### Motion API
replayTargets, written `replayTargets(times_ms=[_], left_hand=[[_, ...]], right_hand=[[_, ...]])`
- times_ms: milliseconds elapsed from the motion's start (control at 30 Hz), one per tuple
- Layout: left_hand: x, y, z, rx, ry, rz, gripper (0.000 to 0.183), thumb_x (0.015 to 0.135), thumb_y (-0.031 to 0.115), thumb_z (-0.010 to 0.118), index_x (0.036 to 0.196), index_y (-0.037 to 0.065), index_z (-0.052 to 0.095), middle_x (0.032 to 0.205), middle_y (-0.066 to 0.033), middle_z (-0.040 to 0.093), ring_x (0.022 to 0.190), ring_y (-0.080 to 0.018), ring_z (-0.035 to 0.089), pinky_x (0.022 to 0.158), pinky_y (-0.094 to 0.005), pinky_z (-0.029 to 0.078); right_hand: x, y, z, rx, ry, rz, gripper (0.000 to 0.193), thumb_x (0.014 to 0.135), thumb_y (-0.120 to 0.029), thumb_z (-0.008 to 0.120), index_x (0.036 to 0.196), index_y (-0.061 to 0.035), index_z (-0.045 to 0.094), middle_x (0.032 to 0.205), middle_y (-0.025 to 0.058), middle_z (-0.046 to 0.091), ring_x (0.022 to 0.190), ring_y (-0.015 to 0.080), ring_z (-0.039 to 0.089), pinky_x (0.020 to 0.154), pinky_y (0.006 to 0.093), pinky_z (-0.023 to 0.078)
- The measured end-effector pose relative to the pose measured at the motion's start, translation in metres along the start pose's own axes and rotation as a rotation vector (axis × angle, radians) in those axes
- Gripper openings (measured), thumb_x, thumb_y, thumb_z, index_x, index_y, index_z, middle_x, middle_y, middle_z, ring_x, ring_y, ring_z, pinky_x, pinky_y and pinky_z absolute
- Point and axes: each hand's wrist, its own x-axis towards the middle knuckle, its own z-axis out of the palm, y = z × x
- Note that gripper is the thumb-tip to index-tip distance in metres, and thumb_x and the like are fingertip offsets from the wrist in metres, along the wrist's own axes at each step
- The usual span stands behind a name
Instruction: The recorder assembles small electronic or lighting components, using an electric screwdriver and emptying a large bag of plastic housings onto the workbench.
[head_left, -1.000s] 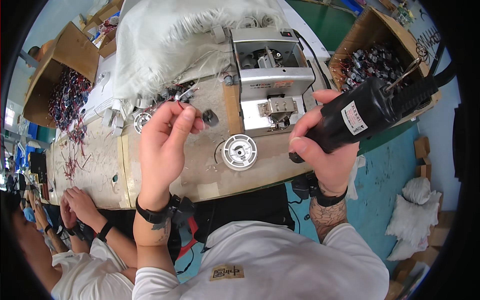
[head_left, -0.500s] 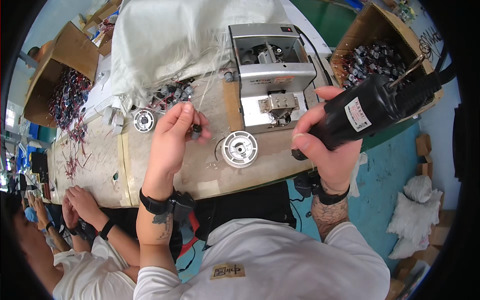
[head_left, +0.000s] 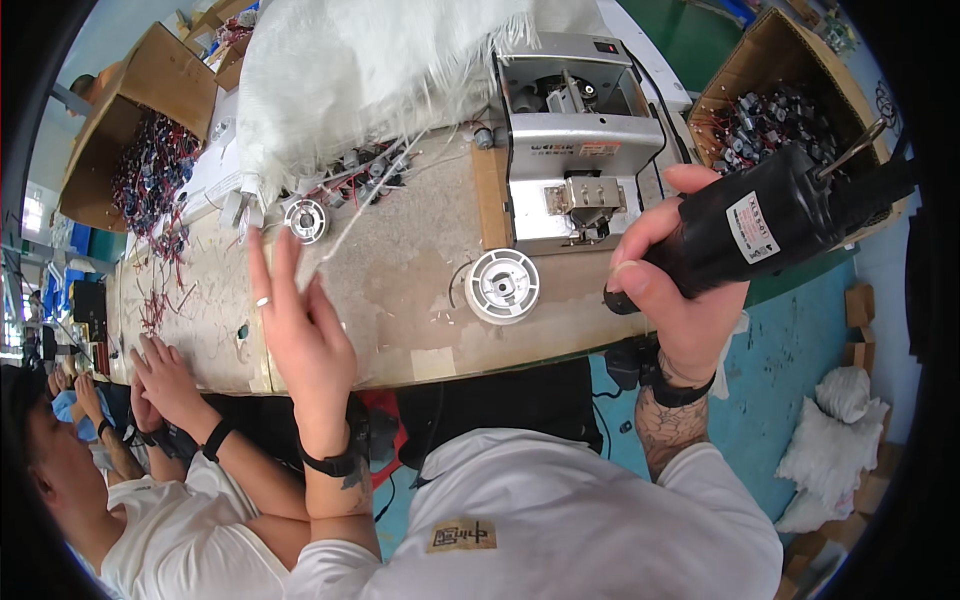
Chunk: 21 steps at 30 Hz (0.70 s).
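My right hand (head_left: 690, 305) is wrapped round a black electric screwdriver (head_left: 715, 245) with a white label and a metal hanging loop. Its dark tip shows at my thumb, above the table's front edge. Stretched out over the table, my left hand (head_left: 310, 345) has its fingers apart and nothing visible in it. Those fingers reach close to a small white round part (head_left: 306, 221) with a slotted rim. Between my hands lies a larger white ring-shaped holder (head_left: 503, 287) with a dark centre. Behind the small part is a pile of small motors with wires (head_left: 365, 175).
A grey metal machine (head_left: 570, 140) stands behind the holder. Cardboard boxes of wired motors stand at far left (head_left: 165, 80) and far right (head_left: 840, 70). White woven sacking (head_left: 360, 70) covers the back. A co-worker's hands (head_left: 170, 375) rest at the table's left edge.
My left hand has moved left and spread its fingers; the small dark motor it pinched is no longer visible in it. The right hand still holds the screwdriver. The whole view has shifted slightly.
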Motion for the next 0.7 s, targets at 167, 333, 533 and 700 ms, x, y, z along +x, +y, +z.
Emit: replayTargets(times_ms=[167,333,533,700], left_hand=[[-0.032,-0.014,0.01,-0.178,0.039,-0.31,0.036,0.094,-0.005,0.044,0.128,-0.003,0.055,0.116,-0.0183,0.064,0.093,-0.0211,0.067,0.077,-0.0283,0.054],[-0.038,0.026,-0.012,-0.329,-0.365,-0.558,0.029,0.097,0.005,0.048,0.122,-0.004,0.059,0.082,-0.0054,0.065,0.063,-0.0088,0.055,0.059,-0.023,0.045],[-0.023,0.07,0.015,-0.194,-0.346,-0.091,0.048,0.081,0.014,0.075,0.123,-0.002,0.058,0.088,-0.0042,0.059,0.059,-0.0084,0.048,0.051,-0.0235,0.038],[-0.002,0.083,0.03,-0.252,-0.455,0.219,0.064,0.077,0.03,0.079,0.129,0.004,0.053,0.108,-0.0164,0.063,0.084,-0.0365,0.063,0.067,-0.0371,0.051]], right_hand=[[0.001,0.0,-0.005,-0.082,0.023,-0.014,0.064,0.077,0.001,0.07,0.131,0.0042,0.037,0.075,0.0091,0.059,0.064,0.0156,0.059,0.059,0.0261,0.049],[0.011,-0.002,-0.006,-0.038,0.136,-0.151,0.049,0.073,0.01,0.071,0.117,0.0066,0.049,0.066,0.002,0.058,0.058,0.0078,0.054,0.055,0.0208,0.042],[0.047,-0.008,0.007,0.024,0.117,-0.271,0.051,0.085,0.003,0.057,0.131,0.0073,0.038,0.077,0.0082,0.059,0.058,0.0133,0.053,0.056,0.0287,0.046],[0.058,-0.007,0.027,-0.082,0.149,-0.293,0.048,0.082,0.005,0.063,0.126,0.0085,0.044,0.069,0.0054,0.059,0.055,0.011,0.054,0.055,0.0252,0.045]])
